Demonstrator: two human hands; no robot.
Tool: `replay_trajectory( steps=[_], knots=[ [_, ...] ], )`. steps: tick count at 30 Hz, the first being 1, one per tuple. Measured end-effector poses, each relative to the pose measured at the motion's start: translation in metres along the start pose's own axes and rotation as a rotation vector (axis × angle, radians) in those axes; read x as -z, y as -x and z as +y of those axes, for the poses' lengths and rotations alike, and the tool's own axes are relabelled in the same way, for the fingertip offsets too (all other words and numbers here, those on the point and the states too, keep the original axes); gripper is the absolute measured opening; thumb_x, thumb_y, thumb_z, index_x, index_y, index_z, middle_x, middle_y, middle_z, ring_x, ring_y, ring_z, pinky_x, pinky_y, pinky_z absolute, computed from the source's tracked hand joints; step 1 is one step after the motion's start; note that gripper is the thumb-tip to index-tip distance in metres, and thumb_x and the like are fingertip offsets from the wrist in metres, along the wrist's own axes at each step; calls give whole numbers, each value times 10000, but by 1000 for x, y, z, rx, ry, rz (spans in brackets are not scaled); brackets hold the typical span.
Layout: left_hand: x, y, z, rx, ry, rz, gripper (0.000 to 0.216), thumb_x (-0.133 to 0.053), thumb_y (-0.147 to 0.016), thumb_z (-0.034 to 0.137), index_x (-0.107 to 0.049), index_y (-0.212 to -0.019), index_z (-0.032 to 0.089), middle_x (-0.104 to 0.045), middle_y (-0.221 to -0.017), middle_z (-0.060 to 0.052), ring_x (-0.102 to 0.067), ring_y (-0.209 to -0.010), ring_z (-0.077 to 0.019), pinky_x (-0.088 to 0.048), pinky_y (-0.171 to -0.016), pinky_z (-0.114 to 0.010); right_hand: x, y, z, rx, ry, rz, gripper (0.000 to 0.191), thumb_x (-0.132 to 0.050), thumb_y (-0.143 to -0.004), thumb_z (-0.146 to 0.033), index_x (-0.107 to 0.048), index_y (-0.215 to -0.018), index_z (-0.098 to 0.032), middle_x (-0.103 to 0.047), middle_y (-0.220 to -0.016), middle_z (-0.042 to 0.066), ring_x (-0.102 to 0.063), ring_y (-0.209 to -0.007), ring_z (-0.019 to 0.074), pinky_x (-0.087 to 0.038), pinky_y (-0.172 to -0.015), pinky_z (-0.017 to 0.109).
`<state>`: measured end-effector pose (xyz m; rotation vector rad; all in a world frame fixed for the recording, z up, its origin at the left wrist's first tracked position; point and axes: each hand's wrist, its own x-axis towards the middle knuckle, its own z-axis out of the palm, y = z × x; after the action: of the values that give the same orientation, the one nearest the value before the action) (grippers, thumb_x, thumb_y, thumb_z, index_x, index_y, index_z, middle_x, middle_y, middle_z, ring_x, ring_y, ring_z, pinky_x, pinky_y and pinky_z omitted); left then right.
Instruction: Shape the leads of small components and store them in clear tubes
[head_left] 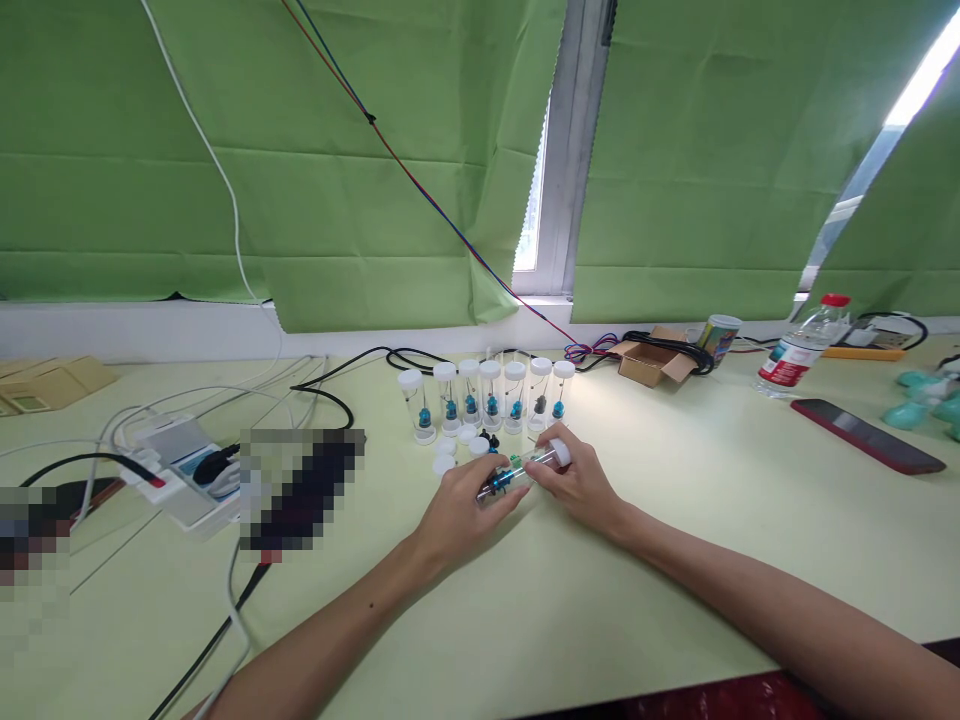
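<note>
Between my hands lies a clear plastic tube, tilted nearly flat, with a small blue piece inside and a white cap at its right end. My left hand is closed round the tube's lower left part. At the other end, the fingers of my right hand grip the white cap. Just behind stand several upright capped tubes in a row, most with a blue piece and a thin wire inside. Loose white caps and small dark and green pieces lie beside my left hand, partly hidden.
To the left are a white power strip with cables and a blurred dark device. An open cardboard box, a can, a water bottle and a phone occupy the right side. Green blinds hang behind the table.
</note>
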<state>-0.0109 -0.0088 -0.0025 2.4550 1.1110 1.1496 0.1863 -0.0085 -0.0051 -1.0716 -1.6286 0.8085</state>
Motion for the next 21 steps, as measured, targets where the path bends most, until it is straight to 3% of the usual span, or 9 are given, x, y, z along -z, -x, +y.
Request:
replay_trajectory(
  steps=[13,21],
  knots=[
    [-6,6,10,23,0,7,257,-621,-851,414,-606,-953,179,-642,-724,-1,-553,-618,-108,-428,-589,-214,-4,3,1,70,-34,93,258,-573,-876,-431,-477,-784,-209,-399,-500,-81,-360,-434,80,-288,-417,200],
    [-9,8,22,126,78,-6,270,-614,-847,423,-614,-959,177,-622,-697,5,-507,-576,-97,-411,-564,-214,-5,5,4,86,-13,147,257,-559,-883,-407,-477,-747,-204,-405,-518,-73,-381,-439,81,-309,-417,199]
  ],
)
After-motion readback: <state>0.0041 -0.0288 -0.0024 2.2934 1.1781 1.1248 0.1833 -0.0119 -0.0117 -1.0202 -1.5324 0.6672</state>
